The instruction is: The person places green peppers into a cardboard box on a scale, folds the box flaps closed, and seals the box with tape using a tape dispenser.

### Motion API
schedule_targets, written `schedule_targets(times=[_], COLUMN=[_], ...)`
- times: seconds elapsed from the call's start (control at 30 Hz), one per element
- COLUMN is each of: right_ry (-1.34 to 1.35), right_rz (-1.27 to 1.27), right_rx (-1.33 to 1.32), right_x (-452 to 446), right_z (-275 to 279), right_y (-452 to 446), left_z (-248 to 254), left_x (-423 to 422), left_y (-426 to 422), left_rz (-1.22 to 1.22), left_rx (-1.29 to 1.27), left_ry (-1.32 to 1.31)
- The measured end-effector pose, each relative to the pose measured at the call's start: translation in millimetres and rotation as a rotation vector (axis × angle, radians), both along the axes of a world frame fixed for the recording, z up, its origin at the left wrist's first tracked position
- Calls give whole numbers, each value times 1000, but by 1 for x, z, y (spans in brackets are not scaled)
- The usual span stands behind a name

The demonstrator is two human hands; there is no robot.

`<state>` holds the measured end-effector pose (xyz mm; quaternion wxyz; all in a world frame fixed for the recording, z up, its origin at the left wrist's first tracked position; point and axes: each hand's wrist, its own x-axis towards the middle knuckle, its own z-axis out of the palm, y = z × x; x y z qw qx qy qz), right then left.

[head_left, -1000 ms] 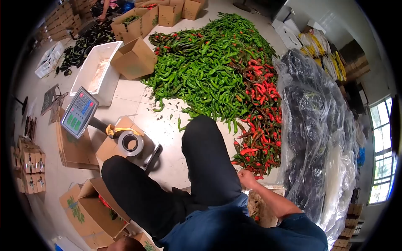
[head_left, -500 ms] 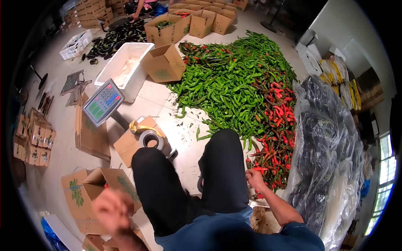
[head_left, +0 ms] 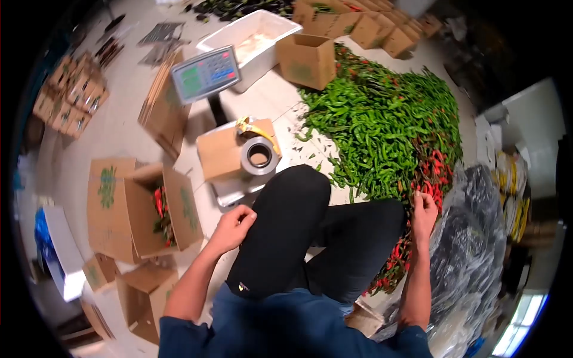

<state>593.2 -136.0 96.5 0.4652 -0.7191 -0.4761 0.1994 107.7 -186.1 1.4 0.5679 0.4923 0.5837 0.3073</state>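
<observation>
My left hand hangs beside my left knee with fingers curled and thumb drawn in; nothing shows in it. To its left, an open cardboard box holds some red and dark chili peppers. At the right edge of my lap, my right hand is closed over the red chili peppers, fingertips together. Whatever it may pinch is too small to make out. A large heap of green chili peppers spreads on the floor ahead, bordering the red ones.
Ahead of my left knee stands a scale with its display, with a tape roll on cardboard. Beyond are a white foam box and an open carton. Clear plastic sheeting lies at right; small cartons stand lower left.
My left hand has moved from over the cardboard box to beside my knee. My right hand has moved forward along the red chili peppers. The view and my knees have shifted.
</observation>
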Motion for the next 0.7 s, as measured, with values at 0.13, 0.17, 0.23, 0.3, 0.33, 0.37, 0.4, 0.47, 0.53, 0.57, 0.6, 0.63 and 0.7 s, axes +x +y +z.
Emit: schedule_targets(times=[0.13, 0.17, 0.23, 0.3, 0.33, 0.37, 0.4, 0.47, 0.53, 0.57, 0.6, 0.63, 0.7], right_ry=[-489, -615, -584, -529, -497, -504, -515, -492, -479, -463, -485, -490, -480], right_rz=[193, 284, 271, 245, 249, 234, 222, 235, 224, 230, 235, 239, 242], right_rx=[-75, -85, -55, -54, -67, -85, -108, -165, -201, -164, -139, -179, -210], right_x=[-24, -43, -43, -39, -37, -34, -30, -29, -27, -16, -14, -20, -21], right_z=[-32, -12, -15, -18, -18, -22, -26, -25, -27, -37, -39, -34, -34], right_y=[11, 10, 10, 9, 9, 10, 11, 13, 14, 15, 15, 14, 16], left_z=[-47, -69, -76, -75, -75, -76, -78, -38, 29, 37, 35, 18, -19], left_x=[-12, -15, -30, -32, -31, -30, -28, -41, -54, -59, -65, -72, -83], left_y=[-42, -59, -70, -79, -80, -83, -87, -70, -42, -31, -24, -19, -18], left_rz=[-107, -104, -150, -182, -138, -94, -47, -14, -22, -57, -97, -38, 50], left_rx=[-408, -379, -585, -697, -644, -598, -560, -529, -570, -447, -327, -232, -148], left_ry=[-84, -105, -106, -77, -84, -95, -109, -512, -1002, -872, -737, -540, -302])
